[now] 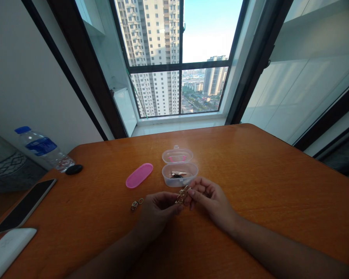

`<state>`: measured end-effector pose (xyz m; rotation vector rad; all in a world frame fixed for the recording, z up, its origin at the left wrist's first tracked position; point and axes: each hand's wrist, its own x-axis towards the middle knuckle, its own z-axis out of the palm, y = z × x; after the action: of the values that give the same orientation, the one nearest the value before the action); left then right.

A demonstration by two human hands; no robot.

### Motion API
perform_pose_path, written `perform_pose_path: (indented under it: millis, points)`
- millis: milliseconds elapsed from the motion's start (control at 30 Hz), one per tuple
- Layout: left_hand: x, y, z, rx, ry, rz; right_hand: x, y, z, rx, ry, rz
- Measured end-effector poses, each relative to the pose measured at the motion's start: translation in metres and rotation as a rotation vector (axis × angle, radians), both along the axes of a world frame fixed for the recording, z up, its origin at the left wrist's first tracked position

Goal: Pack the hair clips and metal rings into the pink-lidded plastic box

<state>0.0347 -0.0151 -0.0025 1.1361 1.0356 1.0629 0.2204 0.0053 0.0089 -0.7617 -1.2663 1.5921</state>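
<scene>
My left hand (158, 211) and my right hand (211, 199) meet over the orange table (250, 174), both pinched on a small cluster of gold-coloured metal rings (182, 195) held between the fingertips. Just behind the hands stands a small clear plastic box (179, 173) with its lid (177, 155) flipped open; small metal pieces lie inside. To the left of my left hand, a few loose rings (136, 203) rest on the table.
A pink oval tray (139, 175) lies left of the box. At the far left are a water bottle (43, 149) on its side, a black oval object (73, 169), a dark phone (25, 205) and a white device (7, 250). A window lies beyond the table.
</scene>
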Motion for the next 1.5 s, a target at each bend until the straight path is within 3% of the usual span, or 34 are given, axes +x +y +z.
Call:
perform_pose_path:
  millis: [100, 267, 533, 667, 767, 867, 967, 1100, 1267, 1367, 1500]
  points:
    - [0.000, 0.000, 0.000, -0.014, 0.019, -0.019, 0.002, -0.001, -0.001, 0.049, -0.045, -0.027]
    - [-0.001, 0.000, -0.003, -0.032, 0.028, 0.053, 0.008, 0.000, -0.001, 0.280, -0.358, -0.103]
    - [-0.002, -0.001, -0.004, 0.035, -0.060, 0.090, 0.019, 0.005, 0.008, 0.544, -0.570, -0.074]
    - [-0.004, 0.000, -0.004, 0.106, -0.122, 0.036, 0.023, 0.012, 0.008, 0.646, -0.493, -0.278]
    - [-0.005, -0.001, -0.005, 0.137, -0.119, -0.007, 0.023, 0.023, 0.005, 0.657, -0.469, -0.510]
    - [-0.004, -0.004, -0.006, 0.134, -0.064, -0.029, 0.022, 0.034, 0.000, 0.610, -0.506, -0.645]
    - [-0.001, -0.010, -0.006, 0.145, 0.008, -0.051, 0.020, 0.041, -0.005, 0.580, -0.539, -0.685]
    - [0.001, -0.015, -0.002, 0.181, 0.123, -0.086, 0.017, 0.044, -0.009, 0.532, -0.622, -0.628]
    - [-0.002, -0.020, -0.004, 0.346, 0.319, -0.159, 0.019, 0.043, -0.008, 0.518, -0.677, -0.550]
    - [-0.008, -0.018, -0.005, 0.585, 0.516, -0.207, 0.023, 0.041, -0.006, 0.522, -0.654, -0.560]
    - [-0.026, -0.002, 0.000, 0.877, 0.771, -0.041, 0.026, 0.039, -0.005, 0.528, -0.638, -0.563]
